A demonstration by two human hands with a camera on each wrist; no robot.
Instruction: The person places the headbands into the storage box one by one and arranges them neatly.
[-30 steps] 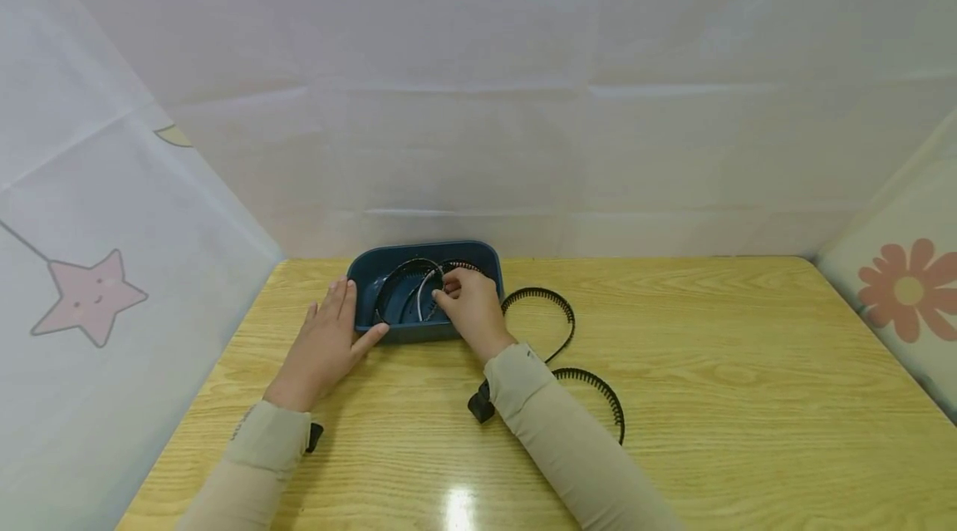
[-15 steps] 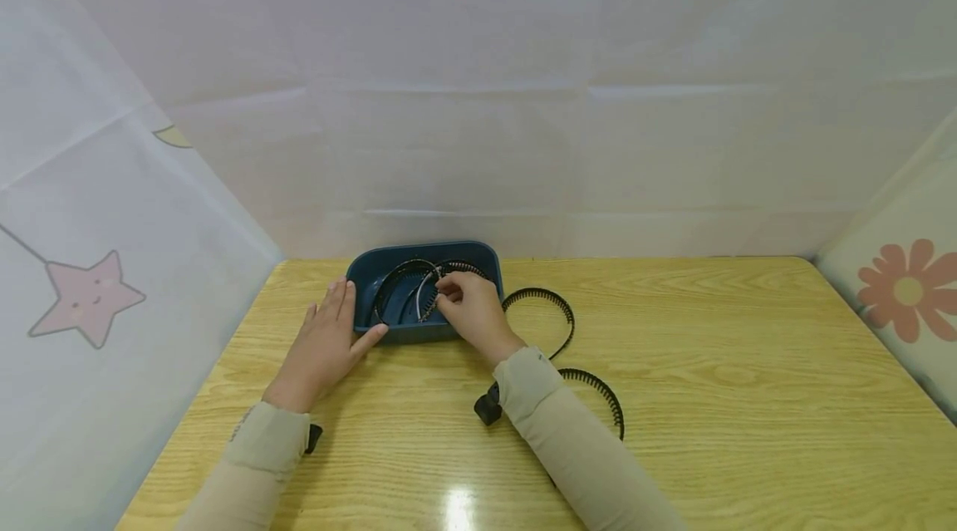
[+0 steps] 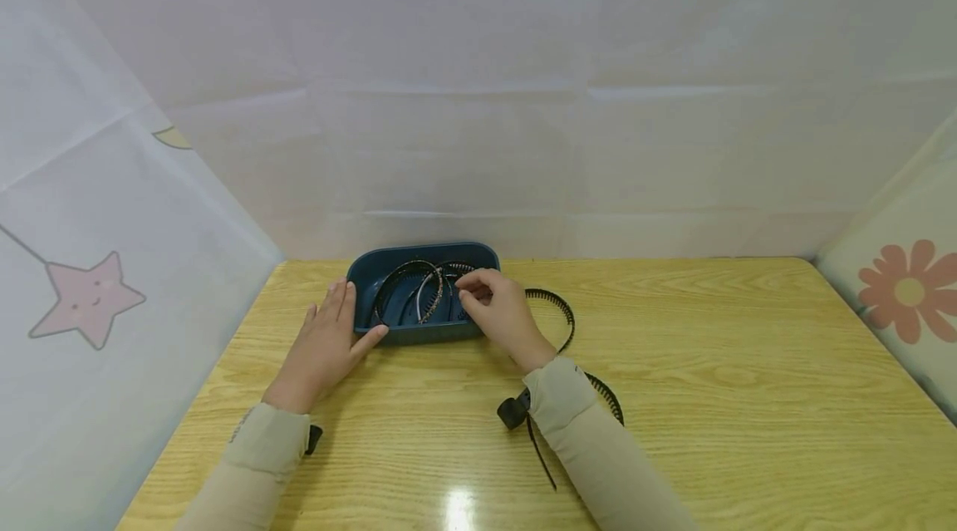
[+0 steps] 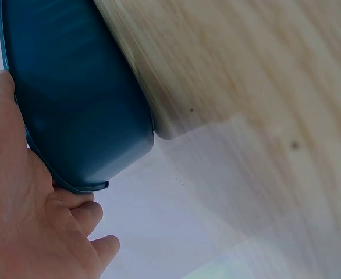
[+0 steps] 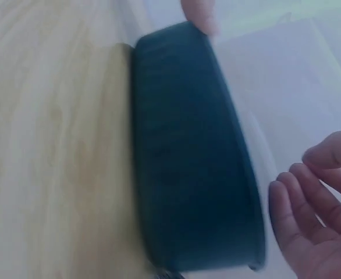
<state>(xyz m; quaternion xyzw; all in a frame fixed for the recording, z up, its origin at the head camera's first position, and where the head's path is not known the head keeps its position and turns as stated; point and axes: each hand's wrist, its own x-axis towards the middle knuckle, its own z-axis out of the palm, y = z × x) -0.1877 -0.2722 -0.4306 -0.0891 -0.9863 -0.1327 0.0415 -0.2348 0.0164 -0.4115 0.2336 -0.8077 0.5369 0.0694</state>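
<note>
A dark blue plastic bin [image 3: 422,336] stands at the back of the table, with several toothed hair headbands [image 3: 383,288] lying looped over one another inside. My left hand [image 3: 317,352] rests on the bin's left end, fingers along its side and thumb at the front rim. In the left wrist view, the fingertips lie right at the rim's corner. My right hand [image 3: 503,317] hovers over the bin's right end. Its fingers [image 5: 284,212] are loosely bent in the right wrist view, with nothing between them and the thumb.
Right of the bin, one black toothed headband [image 3: 571,319] lies on the wooden table [image 3: 748,365], partly behind my right hand. Another headband [image 3: 609,400] lies nearer, partly under my right sleeve. A pale cloth wall [image 3: 449,140] rises behind the table.
My right hand has moved right, from among the headbands in the bin to its right end, its fingers now free of them. The left hand has stayed in place.
</note>
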